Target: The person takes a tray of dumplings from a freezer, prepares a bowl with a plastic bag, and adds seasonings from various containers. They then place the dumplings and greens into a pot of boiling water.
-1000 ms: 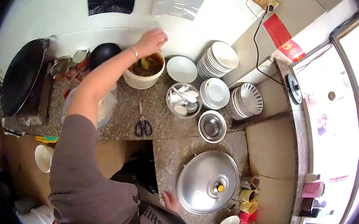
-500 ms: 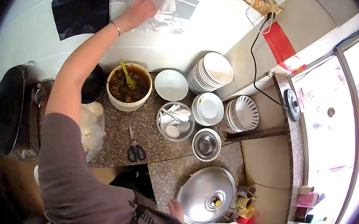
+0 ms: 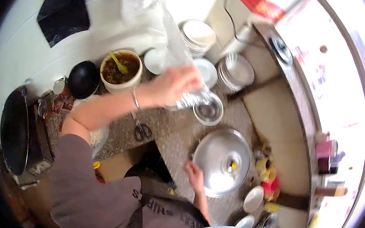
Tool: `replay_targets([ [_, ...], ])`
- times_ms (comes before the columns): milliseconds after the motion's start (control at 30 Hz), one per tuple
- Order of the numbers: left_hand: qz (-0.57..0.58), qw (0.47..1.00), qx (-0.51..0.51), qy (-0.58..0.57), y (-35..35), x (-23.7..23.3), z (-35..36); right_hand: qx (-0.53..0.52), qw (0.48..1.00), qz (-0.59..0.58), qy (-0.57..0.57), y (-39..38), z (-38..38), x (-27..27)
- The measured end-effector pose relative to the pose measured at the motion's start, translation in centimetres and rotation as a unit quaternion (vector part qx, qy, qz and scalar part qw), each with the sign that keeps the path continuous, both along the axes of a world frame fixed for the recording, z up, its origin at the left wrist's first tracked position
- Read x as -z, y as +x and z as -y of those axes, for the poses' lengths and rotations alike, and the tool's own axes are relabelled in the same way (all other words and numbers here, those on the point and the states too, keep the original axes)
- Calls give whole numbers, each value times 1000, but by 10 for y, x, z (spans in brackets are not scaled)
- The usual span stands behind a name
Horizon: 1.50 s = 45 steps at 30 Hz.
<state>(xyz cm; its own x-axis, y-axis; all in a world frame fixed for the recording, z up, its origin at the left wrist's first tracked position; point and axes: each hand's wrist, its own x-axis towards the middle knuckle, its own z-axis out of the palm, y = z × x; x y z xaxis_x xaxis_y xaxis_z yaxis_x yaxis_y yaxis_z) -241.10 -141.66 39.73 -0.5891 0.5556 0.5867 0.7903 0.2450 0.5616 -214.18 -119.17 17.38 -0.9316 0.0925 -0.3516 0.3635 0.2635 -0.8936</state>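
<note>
Clear plastic bag (image 3: 188, 100), gripped in the person's left hand (image 3: 174, 85): the fingers are curled tight around a bunched part of the film, which stretches in a translucent band from the hand up towards the white wall. The hand and bag hang above the table (image 3: 176, 131), directly over a small steel bowl (image 3: 208, 113) and near the tub of brown food (image 3: 121, 67) with its green spoon. The right hand (image 3: 194, 173) lies low beside the near rim of the big steel lid (image 3: 222, 161), its fingers loosely extended and holding nothing; whether they touch the lid cannot be told. Judged from this, the step in hand is fetching a bag. The film is still flat and unopened, so the next move would seem to call for the free hand to come up and part the bag's mouth. Scissors (image 3: 142, 132) lie on the table between the two hands. Writing: pale capitals on the dark apron (image 3: 157, 205), upside down from here and too blurred to read whole; a red label (image 3: 257, 2) on the far wall bears yellowish marks, illegible.
</note>
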Motion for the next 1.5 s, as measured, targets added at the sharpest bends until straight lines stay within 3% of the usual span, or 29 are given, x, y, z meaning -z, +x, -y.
replay_targets([
  [33, 48, 995, 65, 57, 36, 12, -28, 14, 997, -21, -66, -7, 0, -11],
  [100, 186, 955, 170, 155, 113, 34, -77, 56, 993, -78, -75, -7, -17, -13],
  [133, 266, 922, 205, 192, 148, 39, -98, 163, 962, -148, -159, -5, -20, -10],
  [167, 326, 887, 243, 218, 183, 47, -118, 186, 773, -154, -586, -20, -18, -63],
  [200, 384, 848, 274, 241, 216, 57, -135, 85, 811, -230, -532, -4, -37, -53],
  [233, 430, 822, 302, 220, 246, 71, -148, 95, 851, -197, -478, 20, -54, -50],
  [267, 440, 815, 315, 209, 269, 75, -158, 116, 847, -202, -477, 40, -66, -51],
  [333, 349, 885, 261, 165, 311, 84, -172, 129, 920, -225, -293, 79, -91, -52],
  [367, 447, 817, 273, 241, 331, 93, -184, 204, 907, -234, -283, 102, -103, -54],
  [400, 649, 663, 251, 276, 351, 99, -185, 154, 881, -184, -408, 134, -122, -62],
  [467, 667, 605, 298, 316, 376, 107, -195, 182, 781, -227, -554, 176, -140, -53],
  [567, 689, 549, 236, 410, 429, 117, -214, 235, 778, -213, -542, 242, -174, -52],
  [667, 732, 612, 125, 274, 456, 125, -224, 234, 804, -218, -502, 307, -204, -29],
  [800, 740, 551, 130, 363, 476, 197, -220, 315, 818, -232, -421, 362, -222, -15],
  [867, 585, 742, -79, 318, 502, 163, -233, 375, 863, -184, -284, 387, -224, -25],
  [900, 449, 840, -108, 286, 513, 147, -240, 369, 871, -197, -258, 399, -225, -24],
  [933, 287, 925, -79, 237, 518, 142, -244, 362, 878, -211, -231, 409, -225, -24],
  [967, 260, 956, 26, 136, 526, 135, -248, 388, 866, -199, -243, 415, -219, -32],
  [1000, 224, 965, 130, 32, 533, 128, -256, 370, 883, -196, -212, 422, -221, -13],
  [1067, 417, 865, 271, -66, 558, 114, -297, 358, 875, -233, -229, 420, -209, -22],
  [1133, 338, 892, 295, -55, 573, 125, -331, 369, 867, -227, -245, 424, -198, -47],
  [1233, 533, 757, 364, -100, 577, 150, -357, 409, 866, -187, -220, 454, -210, -16],
  [1267, 522, 756, 382, -99, 582, 158, -363, 444, 846, -163, -246, 465, -211, -19],
  [1300, 518, 758, 378, -119, 586, 158, -369, 510, 767, -161, -356, 469, -206, -29],
  [1333, 536, 752, 369, -107, 590, 161, -374, 552, 735, -207, -335, 473, -209, -22],
  [1367, 553, 755, 351, -39, 590, 188, -378, 535, 680, -244, -437, 487, -217, -14],
  [1400, 581, 758, 297, 9, 592, 186, -378, 508, 615, -278, -535, 500, -229, -11],
  [1433, 602, 758, 249, 42, 589, 199, -379, 579, 510, -270, -576, 507, -245, -22],
  [1500, 640, 746, 160, 90, 575, 231, -376, 577, 426, -361, -596, 550, -282, -19],
])
